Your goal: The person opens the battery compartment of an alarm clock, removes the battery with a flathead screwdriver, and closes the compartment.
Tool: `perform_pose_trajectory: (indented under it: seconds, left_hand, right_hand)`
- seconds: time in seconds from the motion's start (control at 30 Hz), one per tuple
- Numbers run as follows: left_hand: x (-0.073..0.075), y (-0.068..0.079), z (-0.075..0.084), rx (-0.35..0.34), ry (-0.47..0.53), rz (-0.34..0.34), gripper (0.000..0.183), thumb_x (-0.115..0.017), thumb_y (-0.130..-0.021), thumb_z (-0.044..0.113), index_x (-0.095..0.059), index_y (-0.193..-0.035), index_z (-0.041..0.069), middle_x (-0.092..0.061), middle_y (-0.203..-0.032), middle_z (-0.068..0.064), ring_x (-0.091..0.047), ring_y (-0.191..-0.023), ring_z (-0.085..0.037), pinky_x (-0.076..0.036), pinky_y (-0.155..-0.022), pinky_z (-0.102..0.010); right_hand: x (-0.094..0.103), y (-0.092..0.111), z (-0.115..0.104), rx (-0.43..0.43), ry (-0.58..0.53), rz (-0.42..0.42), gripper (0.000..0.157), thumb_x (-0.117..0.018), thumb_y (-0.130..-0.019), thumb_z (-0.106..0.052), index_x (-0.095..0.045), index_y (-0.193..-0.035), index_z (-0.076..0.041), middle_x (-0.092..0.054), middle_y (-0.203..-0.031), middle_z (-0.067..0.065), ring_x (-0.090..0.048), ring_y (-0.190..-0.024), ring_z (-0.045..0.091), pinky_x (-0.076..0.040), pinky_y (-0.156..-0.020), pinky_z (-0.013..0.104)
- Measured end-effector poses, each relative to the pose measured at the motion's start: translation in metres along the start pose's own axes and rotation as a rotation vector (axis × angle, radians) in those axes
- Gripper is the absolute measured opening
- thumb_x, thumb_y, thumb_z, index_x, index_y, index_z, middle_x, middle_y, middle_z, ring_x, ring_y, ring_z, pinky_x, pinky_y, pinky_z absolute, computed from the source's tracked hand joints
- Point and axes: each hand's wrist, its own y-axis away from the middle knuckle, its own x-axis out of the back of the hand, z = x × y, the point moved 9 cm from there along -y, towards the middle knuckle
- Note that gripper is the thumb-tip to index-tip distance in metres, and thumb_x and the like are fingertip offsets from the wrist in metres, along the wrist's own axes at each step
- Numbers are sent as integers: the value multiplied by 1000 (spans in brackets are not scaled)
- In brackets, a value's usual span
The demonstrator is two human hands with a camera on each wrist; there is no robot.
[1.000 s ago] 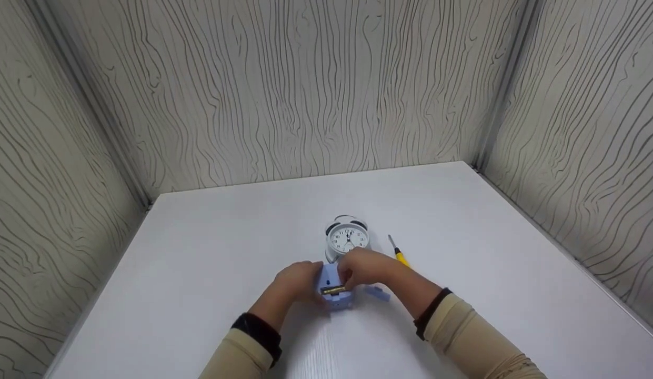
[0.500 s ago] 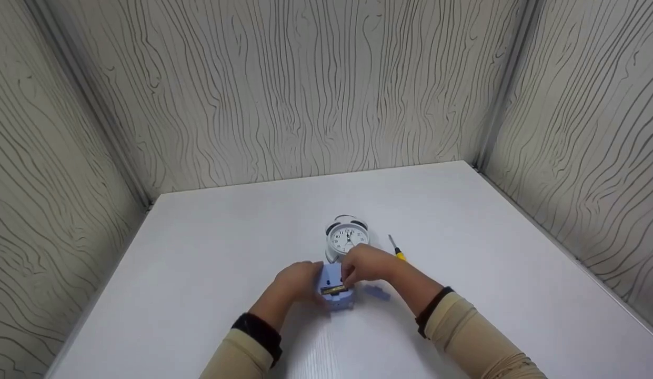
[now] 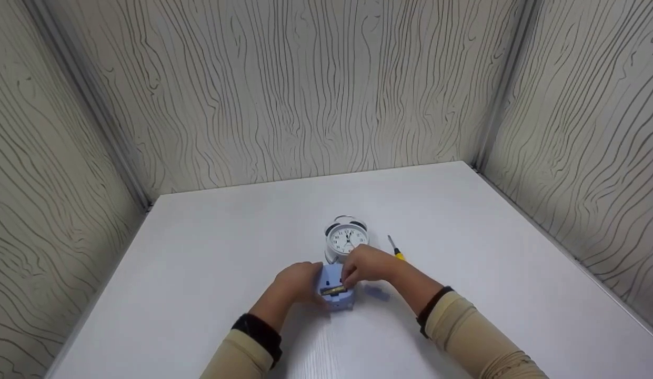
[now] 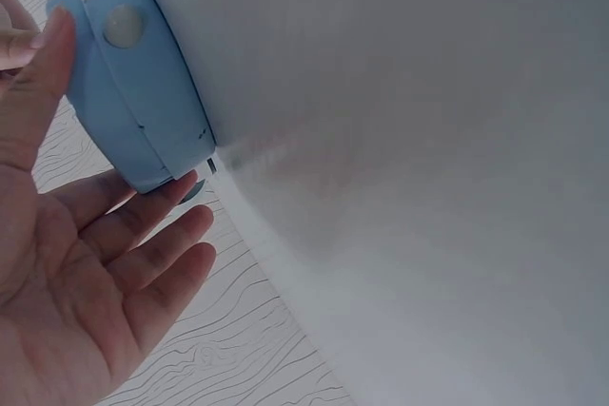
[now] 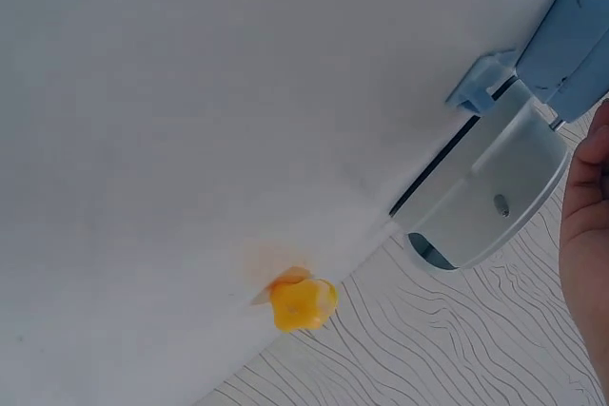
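Observation:
A light-blue plastic case (image 3: 331, 272) lies on the table with a slot in its upper side, where a battery (image 3: 332, 290) shows. My left hand (image 3: 299, 281) grips the case's left side, thumb on one face and fingertips at the opposite edge in the left wrist view. Curled over the case from the right, my right hand (image 3: 367, 265) has its fingertips at the battery's right end, which they cover. A loose blue cover (image 3: 377, 292) lies just right of the case. In the right wrist view most of the right hand's fingers are cut off by the frame edge.
A white twin-bell alarm clock (image 3: 349, 238) stands right behind the case. To its right lies a screwdriver (image 3: 397, 252) with a yellow handle, partly behind the right forearm. Patterned panels (image 3: 305, 89) wall in the white table (image 3: 226, 226) at the back and sides.
My right hand has shifted very slightly, with its fingertips staying at the battery's right end. The left hand and the case keep their place.

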Motion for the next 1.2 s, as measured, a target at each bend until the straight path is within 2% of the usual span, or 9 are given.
perform_pose_trajectory:
  seconds: [0.3,0.43,0.7,0.93,1.2]
  left_hand:
    - [0,-3,1,-16,-39,13,83,-82,-61,39,-49,-132,12,-60,-116,-8,-53,-110,-25,-42,-93,-39]
    - [-1,-4,1,-6,-69,4,83,-82,-62,39,-48,-133,12,-59,-118,-7,-52,-112,-25,-42,-94,-39]
    - [0,-2,1,30,-64,-5,86,-82,-63,38,-44,-136,13,-54,-127,-8,-48,-119,-27,-39,-98,-40]
    - [1,-1,2,-10,-84,7,85,-81,-63,39,-45,-135,12,-55,-125,-9,-50,-116,-27,-40,-96,-40]
    - [0,-2,1,-14,-77,4,84,-81,-65,37,-44,-136,13,-56,-124,-8,-50,-116,-26,-40,-96,-39]
  right_hand:
    - [-1,-1,3,36,-31,3,8,-72,-78,-18,-75,-85,-18,-66,-74,-15,-59,-67,1,-48,-63,19]
    - [-1,-1,3,52,-27,6,7,-72,-78,-18,-75,-84,-17,-66,-73,-15,-58,-65,1,-48,-61,19]
    - [2,-1,0,71,-47,14,6,-73,-76,-17,-75,-81,-15,-67,-71,-13,-58,-63,0,-48,-60,18]
    - [2,0,-3,125,7,27,7,-73,-77,-20,-75,-81,-15,-67,-72,-12,-56,-63,-1,-47,-60,17]
    - [0,3,-2,59,-50,-6,7,-72,-78,-20,-73,-86,-21,-65,-75,-14,-59,-67,3,-50,-61,20]
